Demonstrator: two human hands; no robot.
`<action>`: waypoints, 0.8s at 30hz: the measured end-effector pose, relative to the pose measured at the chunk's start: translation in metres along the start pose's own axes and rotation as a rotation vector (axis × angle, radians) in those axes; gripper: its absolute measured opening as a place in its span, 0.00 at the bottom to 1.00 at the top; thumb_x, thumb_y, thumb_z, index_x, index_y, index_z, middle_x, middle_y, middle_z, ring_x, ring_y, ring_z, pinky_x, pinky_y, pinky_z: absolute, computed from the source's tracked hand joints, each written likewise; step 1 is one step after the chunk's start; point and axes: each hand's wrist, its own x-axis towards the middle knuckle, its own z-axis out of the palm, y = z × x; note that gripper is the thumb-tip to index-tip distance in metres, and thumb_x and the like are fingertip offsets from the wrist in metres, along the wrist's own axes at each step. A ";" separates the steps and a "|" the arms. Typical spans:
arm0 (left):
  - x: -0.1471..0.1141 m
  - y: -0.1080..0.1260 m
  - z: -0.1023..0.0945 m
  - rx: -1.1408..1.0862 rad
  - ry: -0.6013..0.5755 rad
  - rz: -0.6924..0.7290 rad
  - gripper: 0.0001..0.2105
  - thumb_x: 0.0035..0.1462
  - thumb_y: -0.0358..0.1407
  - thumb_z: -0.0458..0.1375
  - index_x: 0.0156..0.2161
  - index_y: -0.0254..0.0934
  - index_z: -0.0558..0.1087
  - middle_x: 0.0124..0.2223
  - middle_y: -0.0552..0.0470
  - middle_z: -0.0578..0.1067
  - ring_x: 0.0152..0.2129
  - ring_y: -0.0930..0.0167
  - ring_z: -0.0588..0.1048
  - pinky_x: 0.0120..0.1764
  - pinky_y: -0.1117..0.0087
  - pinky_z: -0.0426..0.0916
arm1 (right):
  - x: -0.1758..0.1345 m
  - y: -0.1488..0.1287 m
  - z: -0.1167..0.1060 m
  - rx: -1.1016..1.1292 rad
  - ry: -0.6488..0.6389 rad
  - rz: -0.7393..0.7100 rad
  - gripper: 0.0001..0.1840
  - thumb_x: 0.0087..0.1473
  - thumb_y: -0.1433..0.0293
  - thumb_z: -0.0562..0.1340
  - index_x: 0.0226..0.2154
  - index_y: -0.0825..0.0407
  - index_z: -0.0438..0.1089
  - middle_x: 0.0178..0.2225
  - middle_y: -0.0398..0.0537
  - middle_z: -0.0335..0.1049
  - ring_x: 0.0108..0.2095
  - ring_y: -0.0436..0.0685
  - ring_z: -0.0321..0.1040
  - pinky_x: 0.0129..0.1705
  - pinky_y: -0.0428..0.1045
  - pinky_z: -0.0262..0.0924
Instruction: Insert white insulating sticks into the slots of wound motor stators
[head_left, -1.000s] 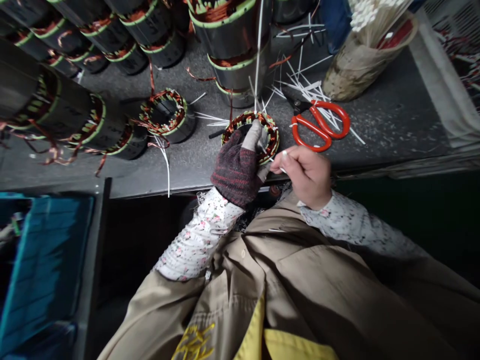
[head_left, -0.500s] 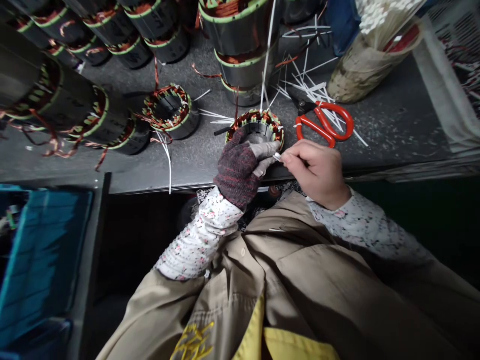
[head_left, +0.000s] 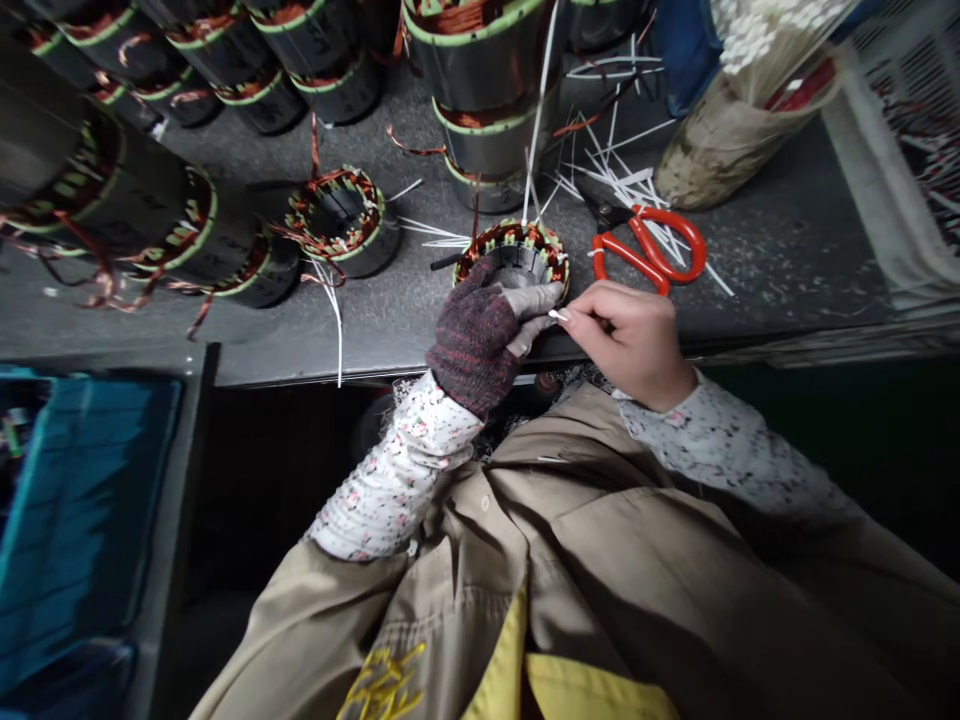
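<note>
from where I'm standing the copper-wound, green-edged metal ring (head_left: 541, 240) sits just under the fingers of the knit-gloved left hand (head_left: 476, 335), can't tell if they're gripping, while the bare right hand (head_left: 630, 335) pinches a thin white strip (head_left: 557, 315)

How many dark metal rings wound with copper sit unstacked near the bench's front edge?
2. One copper-wound metal ring is partly under the dark-gloved left hand; the second ring stands left of it. Others may be hidden.
</note>
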 end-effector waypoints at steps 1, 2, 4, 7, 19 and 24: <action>0.000 -0.001 0.000 -0.004 0.002 0.016 0.12 0.71 0.41 0.53 0.52 0.45 0.76 0.45 0.51 0.83 0.47 0.68 0.81 0.57 0.55 0.75 | 0.002 0.003 0.003 -0.015 0.009 -0.008 0.14 0.59 0.69 0.63 0.22 0.47 0.66 0.22 0.42 0.67 0.23 0.52 0.62 0.26 0.50 0.56; 0.000 -0.002 0.000 -0.015 0.006 0.026 0.11 0.71 0.40 0.54 0.52 0.45 0.77 0.45 0.51 0.83 0.47 0.68 0.81 0.58 0.55 0.75 | 0.003 0.005 0.006 -0.015 0.023 -0.015 0.14 0.58 0.70 0.63 0.22 0.48 0.66 0.22 0.41 0.65 0.22 0.50 0.59 0.25 0.50 0.54; 0.000 -0.004 0.000 -0.035 -0.004 0.040 0.11 0.71 0.38 0.54 0.52 0.43 0.77 0.46 0.50 0.83 0.48 0.67 0.81 0.59 0.55 0.73 | 0.006 0.006 0.009 0.002 0.055 -0.028 0.13 0.57 0.70 0.63 0.22 0.49 0.66 0.23 0.41 0.64 0.21 0.48 0.56 0.23 0.48 0.50; 0.001 -0.004 0.000 -0.011 -0.008 0.089 0.12 0.71 0.37 0.53 0.51 0.40 0.77 0.47 0.48 0.83 0.49 0.67 0.80 0.59 0.55 0.73 | 0.008 -0.003 0.003 -0.018 -0.017 -0.034 0.14 0.58 0.67 0.64 0.22 0.49 0.66 0.23 0.41 0.63 0.21 0.49 0.56 0.23 0.49 0.50; -0.003 0.004 -0.002 0.089 0.097 0.036 0.12 0.69 0.45 0.56 0.44 0.37 0.72 0.54 0.43 0.77 0.51 0.65 0.78 0.51 0.59 0.79 | -0.004 -0.019 -0.025 0.842 -0.237 0.230 0.19 0.62 0.52 0.65 0.27 0.48 0.73 0.32 0.47 0.73 0.34 0.56 0.71 0.35 0.53 0.68; 0.000 0.001 -0.001 0.149 0.045 0.115 0.11 0.69 0.41 0.58 0.35 0.38 0.70 0.35 0.49 0.79 0.38 0.66 0.81 0.55 0.54 0.76 | -0.006 -0.026 -0.031 0.915 -0.067 0.465 0.22 0.60 0.57 0.68 0.22 0.50 0.66 0.20 0.39 0.59 0.23 0.49 0.59 0.29 0.48 0.60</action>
